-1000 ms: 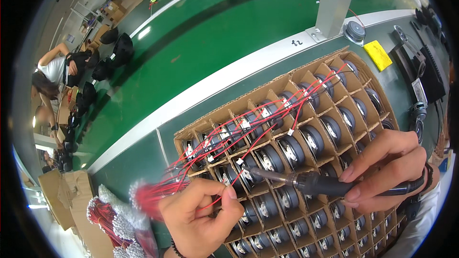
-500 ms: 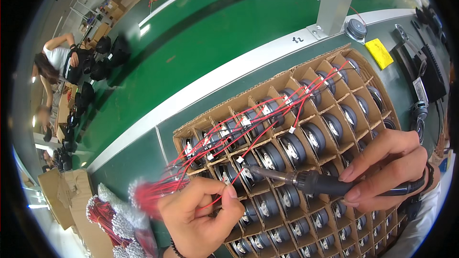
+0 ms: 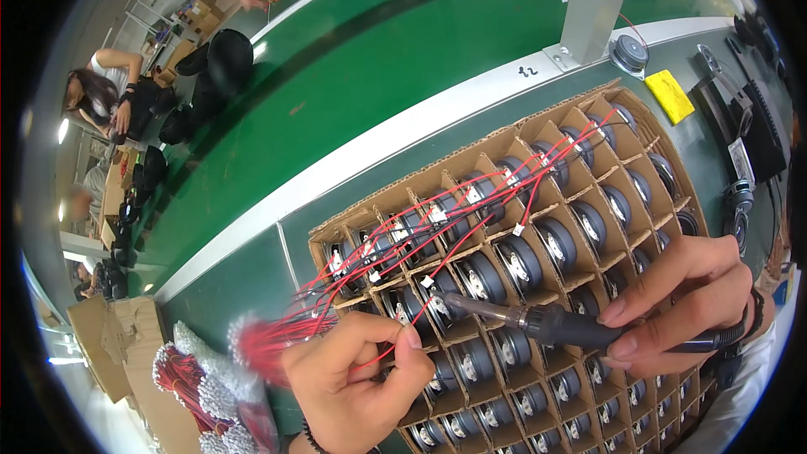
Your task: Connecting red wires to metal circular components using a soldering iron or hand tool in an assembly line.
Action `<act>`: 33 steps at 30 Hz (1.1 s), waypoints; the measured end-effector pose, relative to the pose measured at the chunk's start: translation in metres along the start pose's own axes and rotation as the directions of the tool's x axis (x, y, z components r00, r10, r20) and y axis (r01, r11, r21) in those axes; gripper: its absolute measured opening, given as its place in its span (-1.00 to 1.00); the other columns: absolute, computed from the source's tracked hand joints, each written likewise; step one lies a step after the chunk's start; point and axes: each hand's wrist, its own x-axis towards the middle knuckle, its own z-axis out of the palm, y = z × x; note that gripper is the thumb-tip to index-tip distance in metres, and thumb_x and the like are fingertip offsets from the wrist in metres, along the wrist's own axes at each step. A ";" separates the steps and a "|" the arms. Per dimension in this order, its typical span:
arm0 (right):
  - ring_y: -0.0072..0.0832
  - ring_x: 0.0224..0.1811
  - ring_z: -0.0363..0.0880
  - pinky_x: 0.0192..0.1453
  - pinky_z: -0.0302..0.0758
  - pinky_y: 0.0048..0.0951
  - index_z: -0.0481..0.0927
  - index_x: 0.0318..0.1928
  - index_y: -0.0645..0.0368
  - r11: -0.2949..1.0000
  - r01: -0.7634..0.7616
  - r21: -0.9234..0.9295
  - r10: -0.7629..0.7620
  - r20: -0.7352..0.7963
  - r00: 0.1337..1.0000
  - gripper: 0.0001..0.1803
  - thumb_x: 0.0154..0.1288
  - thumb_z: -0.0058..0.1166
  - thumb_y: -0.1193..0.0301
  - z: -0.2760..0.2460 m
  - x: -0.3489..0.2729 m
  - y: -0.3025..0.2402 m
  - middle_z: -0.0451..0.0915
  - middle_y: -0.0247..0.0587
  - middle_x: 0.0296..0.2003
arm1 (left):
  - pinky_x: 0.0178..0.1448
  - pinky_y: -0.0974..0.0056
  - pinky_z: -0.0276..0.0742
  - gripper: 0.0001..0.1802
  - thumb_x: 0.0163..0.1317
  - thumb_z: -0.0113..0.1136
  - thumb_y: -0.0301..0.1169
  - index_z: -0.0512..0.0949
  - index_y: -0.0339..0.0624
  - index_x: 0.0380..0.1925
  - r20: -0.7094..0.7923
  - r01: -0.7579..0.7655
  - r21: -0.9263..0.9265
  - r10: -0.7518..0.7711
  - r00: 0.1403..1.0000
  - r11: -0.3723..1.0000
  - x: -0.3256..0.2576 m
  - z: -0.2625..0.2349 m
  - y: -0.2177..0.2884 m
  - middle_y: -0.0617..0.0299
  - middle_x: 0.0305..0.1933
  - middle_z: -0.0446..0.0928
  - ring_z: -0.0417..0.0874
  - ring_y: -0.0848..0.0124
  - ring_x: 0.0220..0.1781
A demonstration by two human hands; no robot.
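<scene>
A red wire (image 3: pixel 426 309) is pinched between the thumb and forefinger of my left hand (image 3: pixel 357 378); its end reaches the metal terminal of a round speaker (image 3: pixel 443 306). My right hand (image 3: pixel 685 307) grips a soldering iron (image 3: pixel 565 324) by its dark handle, the tip close to that same terminal. Whether tip and wire touch is too small to tell. Below both hands lies a cardboard box with dividers (image 3: pixel 538 292), one speaker standing in each cell. Loose red and black wires with white connectors (image 3: pixel 471 208) lie across its far rows.
Bundles of red wires (image 3: pixel 189 382) in clear plastic lie at the left beside flattened cardboard (image 3: pixel 139 340). A yellow sponge (image 3: pixel 669 97), a single speaker (image 3: pixel 629 54) and a metal post (image 3: pixel 595 8) stand at the far right. Co-workers sit beyond the green conveyor (image 3: pixel 336 76).
Both my hands keep nearly the same pose over the same speaker. A co-worker's hand has come in at the top left, near a green tool. The seated co-worker has shifted posture.
</scene>
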 end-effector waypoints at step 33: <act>-0.49 -0.29 0.75 -0.23 0.68 -0.63 0.80 -0.28 0.10 0.999 -0.019 0.026 0.017 0.071 0.997 -0.74 -0.04 0.54 0.55 -0.004 0.000 -0.002 0.67 -0.16 -0.17 | -0.55 0.50 -0.07 -0.86 0.22 0.33 -0.56 0.55 -0.29 -0.47 -0.028 -0.022 0.053 0.024 0.999 0.998 0.000 0.000 0.002 0.54 -0.70 0.19 0.06 0.75 -0.63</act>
